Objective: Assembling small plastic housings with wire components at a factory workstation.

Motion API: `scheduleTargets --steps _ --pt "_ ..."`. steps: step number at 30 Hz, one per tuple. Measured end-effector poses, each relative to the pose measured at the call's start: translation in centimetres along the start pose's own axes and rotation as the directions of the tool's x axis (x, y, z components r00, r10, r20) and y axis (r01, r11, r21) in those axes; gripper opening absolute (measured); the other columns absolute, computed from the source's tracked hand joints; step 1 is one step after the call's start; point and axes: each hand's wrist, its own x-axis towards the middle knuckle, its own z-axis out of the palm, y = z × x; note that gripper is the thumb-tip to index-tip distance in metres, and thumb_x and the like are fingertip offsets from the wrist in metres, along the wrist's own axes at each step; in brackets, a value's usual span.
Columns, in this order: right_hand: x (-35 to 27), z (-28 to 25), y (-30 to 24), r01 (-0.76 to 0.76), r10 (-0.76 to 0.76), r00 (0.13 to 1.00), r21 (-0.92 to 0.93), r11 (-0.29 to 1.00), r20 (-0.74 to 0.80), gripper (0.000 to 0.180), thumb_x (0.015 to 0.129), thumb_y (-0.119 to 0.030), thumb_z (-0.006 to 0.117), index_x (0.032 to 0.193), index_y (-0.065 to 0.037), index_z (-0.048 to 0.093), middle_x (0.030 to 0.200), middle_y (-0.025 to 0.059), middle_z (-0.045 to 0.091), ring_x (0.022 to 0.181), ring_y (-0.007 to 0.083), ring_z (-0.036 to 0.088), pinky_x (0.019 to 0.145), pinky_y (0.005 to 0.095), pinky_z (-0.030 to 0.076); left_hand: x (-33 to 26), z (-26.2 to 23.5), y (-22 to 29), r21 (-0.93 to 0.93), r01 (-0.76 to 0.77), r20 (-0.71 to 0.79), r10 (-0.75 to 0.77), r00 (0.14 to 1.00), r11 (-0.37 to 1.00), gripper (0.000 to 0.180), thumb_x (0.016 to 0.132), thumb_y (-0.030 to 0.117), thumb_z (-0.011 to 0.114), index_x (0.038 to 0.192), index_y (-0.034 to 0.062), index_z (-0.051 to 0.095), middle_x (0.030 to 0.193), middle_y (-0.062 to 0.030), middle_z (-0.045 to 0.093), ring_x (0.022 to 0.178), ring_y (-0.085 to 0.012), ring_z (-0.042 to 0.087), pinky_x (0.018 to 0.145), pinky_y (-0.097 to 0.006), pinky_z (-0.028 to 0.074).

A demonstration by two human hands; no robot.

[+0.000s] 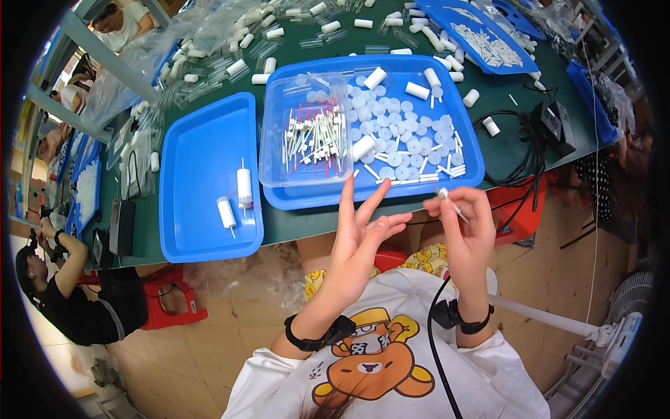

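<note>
At the far left, a seated co-worker in black (115, 307) with raised arms occupies a place beside a red stool (174, 300). Next, a black box (123, 227) stands near the edge of the green table (300, 225). To its right lies a blue tray (199, 160) bearing two white cylinders with thin metal pins: one cylinder (244, 187) stands lengthwise near the right wall, and the other (226, 212), slightly tilted, lies just to its left and nearer the front.

A larger blue tray (293, 200) follows. In its left part sits a clear plastic box (272, 157) holding a heap of slim white parts with red wires (315, 136). In front of this box is the left hand (352, 255), its fingers spread and released; whether the fingertips touch the tray cannot be told. The rest of the large tray contains translucent round discs (394, 133), short white sticks (419, 180) and several white rollers (417, 91).

The right hand (469, 234), before the right part of the large tray, pinches a small rod (460, 213) with a whitish end between thumb and fingers, above the table's front edge. Behind, another blue tray (457, 31) carries white sticks. Farther right are black cables (527, 164), a black device (553, 127) and a fan (631, 297).
</note>
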Motion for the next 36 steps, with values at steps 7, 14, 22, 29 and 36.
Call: scheduleTargets --steps 7,14,22,29,36 --pt "4.0 2.4 0.1 0.107 -0.085 0.988 -0.177 0.978 0.125 0.009 0.091 -0.008 0.044 0.097 -0.001 0.043 0.084 0.0159 0.065 0.078 0.0288 0.064 0.068 0.0343 0.045 -0.3 -0.6 -0.8 0.13 -0.034 0.098 0.021 0.995 0.991 0.06 0.092 0.006 0.037 0.142 0.0112 0.003 0.145 -0.0183 0.019 0.113 -0.0274 0.05 0.094 -0.036 0.04" --pt "5.9 3.4 0.7 0.361 -0.215 0.919 -0.484 0.797 0.331 0.008 0.089 -0.011 0.047 0.09 -0.003 0.048 0.073 0.0128 0.06 0.073 0.0313 0.057 0.066 0.0397 0.041 -0.2 -1.0 -1.0 0.149 -0.038 0.135 0.017 0.991 0.988 0.059 0.091 0.004 0.036 0.141 0.0091 0.006 0.144 -0.0177 0.02 0.113 -0.026 0.049 0.095 -0.035 0.038" --pt "6.4 3.0 0.4 0.428 -0.197 0.818 -0.344 0.836 0.54 0.009 0.088 -0.01 0.048 0.092 -0.002 0.048 0.081 0.0147 0.058 0.081 0.0319 0.055 0.074 0.0382 0.04 -0.1 -1.2 -1.0 0.135 -0.01 0.138 -0.009 0.99 0.991 0.061 0.09 -0.001 0.038 0.141 0.0077 0.005 0.144 -0.0149 0.02 0.112 -0.0207 0.048 0.093 -0.031 0.037" --pt "6.2 3.3 0.7 0.44 -0.208 0.801 -0.317 0.84 0.561 0.009 0.09 -0.012 0.046 0.092 -0.003 0.047 0.079 0.0138 0.058 0.082 0.0303 0.056 0.078 0.0374 0.038 -0.2 -1.3 -1.1 0.114 -0.009 0.14 -0.007 0.99 0.993 0.062 0.09 -0.001 0.039 0.141 0.0082 0.005 0.145 -0.0147 0.019 0.113 -0.0217 0.048 0.094 -0.032 0.037" --pt "6.0 3.1 0.7 0.367 -0.186 0.851 -0.304 0.879 0.491 0.011 0.091 -0.012 0.046 0.095 -0.002 0.047 0.081 0.0156 0.06 0.081 0.0328 0.057 0.075 0.0356 0.04 -0.2 -1.3 -1.1 0.138 -0.012 0.166 -0.011 0.986 0.99 0.062 0.091 0.002 0.041 0.141 0.0089 0.005 0.145 -0.0132 0.019 0.113 -0.0213 0.047 0.094 -0.032 0.037"
